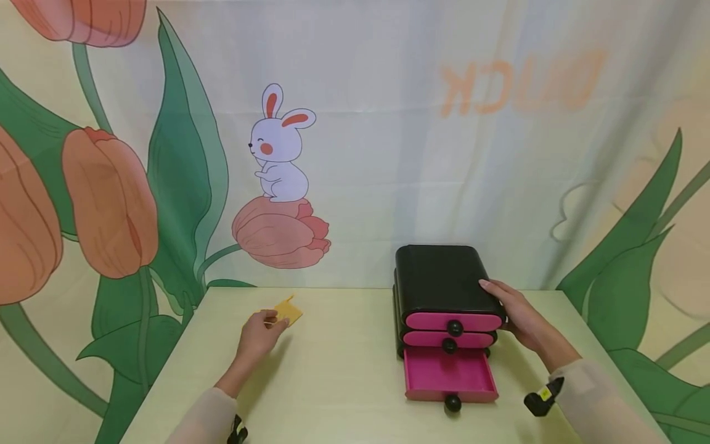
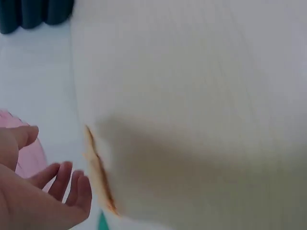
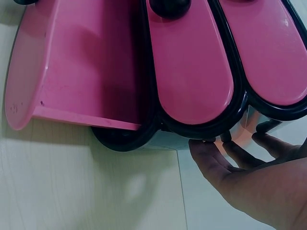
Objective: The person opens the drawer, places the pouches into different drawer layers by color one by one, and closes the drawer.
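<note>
A small, flat yellow piece (image 1: 291, 310) with a thin tail is at the table's back left; its kind is unclear. My left hand (image 1: 262, 332) is right beside it. In the left wrist view, the left hand (image 2: 53, 191) has thumb and fingers spread apart, and the yellow piece (image 2: 100, 177) shows beyond the fingertips. To the right stands a black drawer unit (image 1: 444, 277) with pink drawers. Its lowest drawer (image 1: 452, 373) is pulled out, with nothing visible inside. My right hand (image 1: 524, 317) rests on the unit's right side, fingertips touching the black casing in the right wrist view.
The unit's upper two drawers are closed, each with a round black knob (image 1: 455, 327). A pale table (image 1: 344, 370) extends between the hands. Behind it hangs a curtain (image 1: 377, 154) printed with tulips and a rabbit.
</note>
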Tool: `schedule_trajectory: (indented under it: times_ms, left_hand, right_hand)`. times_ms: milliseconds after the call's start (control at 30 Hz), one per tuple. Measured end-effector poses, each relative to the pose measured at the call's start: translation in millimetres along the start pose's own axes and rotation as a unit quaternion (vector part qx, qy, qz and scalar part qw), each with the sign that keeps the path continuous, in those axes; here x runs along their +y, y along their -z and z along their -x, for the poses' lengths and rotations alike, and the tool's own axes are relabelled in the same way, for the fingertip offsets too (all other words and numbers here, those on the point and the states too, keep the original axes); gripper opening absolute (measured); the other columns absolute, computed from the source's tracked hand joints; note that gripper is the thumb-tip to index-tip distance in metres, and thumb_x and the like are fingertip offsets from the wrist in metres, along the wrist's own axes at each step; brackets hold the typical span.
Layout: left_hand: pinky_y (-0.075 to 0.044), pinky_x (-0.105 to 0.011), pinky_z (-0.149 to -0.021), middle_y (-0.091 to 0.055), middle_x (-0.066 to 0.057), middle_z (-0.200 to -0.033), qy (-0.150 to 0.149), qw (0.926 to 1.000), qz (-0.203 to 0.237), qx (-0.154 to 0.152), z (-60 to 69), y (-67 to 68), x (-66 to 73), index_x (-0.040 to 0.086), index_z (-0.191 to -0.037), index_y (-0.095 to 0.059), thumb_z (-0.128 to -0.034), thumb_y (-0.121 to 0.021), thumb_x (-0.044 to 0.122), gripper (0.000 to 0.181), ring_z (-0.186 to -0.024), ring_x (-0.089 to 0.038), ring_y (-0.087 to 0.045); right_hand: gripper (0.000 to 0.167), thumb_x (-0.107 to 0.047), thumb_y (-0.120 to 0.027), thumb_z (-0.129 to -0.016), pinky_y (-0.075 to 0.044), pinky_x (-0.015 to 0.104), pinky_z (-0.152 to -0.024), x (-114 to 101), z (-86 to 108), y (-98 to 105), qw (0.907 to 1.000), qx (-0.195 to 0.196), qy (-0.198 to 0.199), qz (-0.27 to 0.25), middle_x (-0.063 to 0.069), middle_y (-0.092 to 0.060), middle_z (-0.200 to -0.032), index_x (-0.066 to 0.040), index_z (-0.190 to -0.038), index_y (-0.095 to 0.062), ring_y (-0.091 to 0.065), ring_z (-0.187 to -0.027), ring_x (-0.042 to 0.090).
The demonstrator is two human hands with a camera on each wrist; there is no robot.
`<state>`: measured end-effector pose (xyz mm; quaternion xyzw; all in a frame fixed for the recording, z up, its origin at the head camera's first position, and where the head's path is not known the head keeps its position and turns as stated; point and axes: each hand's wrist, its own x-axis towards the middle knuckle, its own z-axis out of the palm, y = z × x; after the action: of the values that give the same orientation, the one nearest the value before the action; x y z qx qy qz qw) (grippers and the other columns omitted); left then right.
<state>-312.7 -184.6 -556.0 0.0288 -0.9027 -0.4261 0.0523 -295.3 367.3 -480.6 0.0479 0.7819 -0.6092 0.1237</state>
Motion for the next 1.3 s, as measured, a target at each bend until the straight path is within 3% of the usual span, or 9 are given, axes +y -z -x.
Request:
schedule_trajectory:
  times_ms: [167,267,367,567,867,967,1067,1167,1300]
  left_hand:
    - [-0.046,-0.061,-0.100,-0.056,-0.033,-0.127,0.032,0.9962,-0.060,0.054,-9.9,7.4,-28.4,-0.014,-0.138,-0.055,-0.1014,-0.070,0.033,0.062,-0.119,-0.050,-0.052]
    - [-0.044,-0.061,-0.102,-0.052,-0.031,-0.131,0.070,0.9924,-0.068,0.075,-14.1,7.2,-41.5,-0.012,-0.141,-0.052,-0.1009,-0.070,0.036,0.065,-0.124,-0.050,-0.045]
    - [-0.043,-0.060,-0.101,-0.054,-0.029,-0.127,0.083,0.9906,-0.059,0.091,-15.3,6.9,-48.9,-0.011,-0.136,-0.056,-0.0988,-0.072,0.032,0.059,-0.122,-0.049,-0.045]
    - [-0.044,-0.056,-0.092,-0.058,-0.025,-0.116,0.080,0.9901,-0.065,0.096,-13.8,7.6,-51.4,-0.007,-0.121,-0.063,-0.0966,-0.075,0.024,0.040,-0.114,-0.045,-0.048]
    - [-0.051,-0.052,-0.090,-0.066,-0.023,-0.112,0.114,0.9879,-0.045,0.095,-20.5,4.7,-49.4,-0.004,-0.121,-0.060,-0.0987,-0.074,0.015,0.033,-0.104,-0.038,-0.058]
    - [-0.051,-0.051,-0.091,-0.066,-0.023,-0.112,0.094,0.9902,-0.025,0.100,-20.8,4.8,-46.9,-0.004,-0.121,-0.062,-0.0980,-0.074,0.015,0.033,-0.104,-0.037,-0.060]
    - [-0.052,-0.049,-0.091,-0.066,-0.021,-0.112,0.050,0.9936,-0.006,0.101,-19.7,5.2,-37.5,-0.004,-0.120,-0.064,-0.0971,-0.076,0.016,0.033,-0.104,-0.035,-0.062]
    - [-0.054,-0.045,-0.089,-0.068,-0.019,-0.110,-0.009,0.9962,0.009,0.086,-16.1,3.7,-18.5,-0.003,-0.120,-0.067,-0.0974,-0.078,0.016,0.032,-0.102,-0.032,-0.064]
    - [-0.058,-0.039,-0.085,-0.070,-0.013,-0.107,-0.081,0.9954,0.021,0.048,-4.0,-3.9,18.7,-0.001,-0.118,-0.071,-0.0961,-0.081,0.015,0.029,-0.098,-0.026,-0.066]
  right_hand:
    - [0.103,-0.070,-0.049,-0.103,-0.030,0.067,-0.120,0,0.3,-2,1.0000,-0.003,0.002,-0.002,0.027,-0.013,-0.173,-0.006,-0.170,-0.003,-0.023,-0.156,0.049]
    - [0.103,-0.070,-0.049,-0.103,-0.030,0.067,-0.120,1,-0.5,-3,1.0000,-0.003,0.003,-0.001,0.027,-0.013,-0.173,-0.006,-0.170,-0.003,-0.024,-0.155,0.049]
    - [0.104,-0.071,-0.049,-0.102,-0.030,0.067,-0.121,1,-1.7,-3,1.0000,-0.001,0.003,-0.002,0.027,-0.015,-0.173,-0.007,-0.170,-0.004,-0.024,-0.155,0.049]
    - [0.103,-0.071,-0.049,-0.103,-0.031,0.066,-0.121,1,-1.9,-3,1.0000,-0.002,0.006,-0.003,0.027,-0.016,-0.173,-0.006,-0.170,-0.004,-0.025,-0.155,0.049]
    - [0.104,-0.071,-0.049,-0.103,-0.030,0.066,-0.121,2,-1.7,-3,1.0000,0.001,0.003,-0.004,0.027,-0.016,-0.173,-0.006,-0.170,-0.003,-0.025,-0.155,0.049]
    - [0.105,-0.071,-0.049,-0.102,-0.030,0.067,-0.121,1,-1.3,-3,1.0000,0.002,0.000,0.000,0.028,-0.014,-0.173,-0.006,-0.170,-0.002,-0.025,-0.155,0.050]
    - [0.105,-0.072,-0.048,-0.103,-0.029,0.067,-0.121,0,-1.2,-2,1.0000,0.000,0.000,0.003,0.029,-0.014,-0.172,-0.006,-0.170,-0.002,-0.024,-0.155,0.051]
    - [0.105,-0.072,-0.048,-0.102,-0.029,0.067,-0.121,0,-1.6,-1,1.0000,0.002,-0.002,0.005,0.029,-0.015,-0.172,-0.006,-0.170,-0.002,-0.024,-0.155,0.051]
    - [0.105,-0.072,-0.049,-0.102,-0.030,0.067,-0.121,0,-2.0,1,0.9999,0.005,-0.008,0.004,0.028,-0.016,-0.173,-0.007,-0.170,-0.003,-0.024,-0.155,0.050]
